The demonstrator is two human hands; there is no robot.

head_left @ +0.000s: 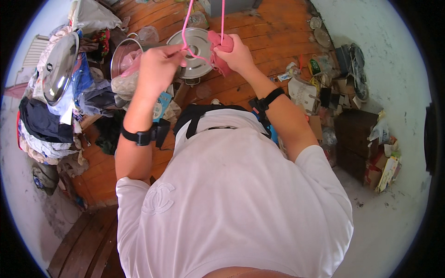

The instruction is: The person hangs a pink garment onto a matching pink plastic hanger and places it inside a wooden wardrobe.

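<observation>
Between the thumb and fingers of my left hand (163, 62) is a thin pink cord (185, 29), which runs up out of the top of the view. From there a slack stretch of cord sags across to my right hand (238, 52). That hand grips a bunched pinkish-red cloth (220, 64). A second pink strand (222, 21) rises straight from the cloth past the top edge. Whether both strands are one cord cannot be told. Below and behind the hands, a round metal lid (196, 71) with a centre knob covers a pot on the floor.
An uncovered metal pot (116, 57) holding plastic bags stands at the left. Beyond it a shiny lid (61, 69) leans on heaped clothes (45, 121). Along the right wall (393, 69) are a white bag (302, 93), a dark cabinet (353, 135) and boxes. The floor (278, 31) is wooden planks.
</observation>
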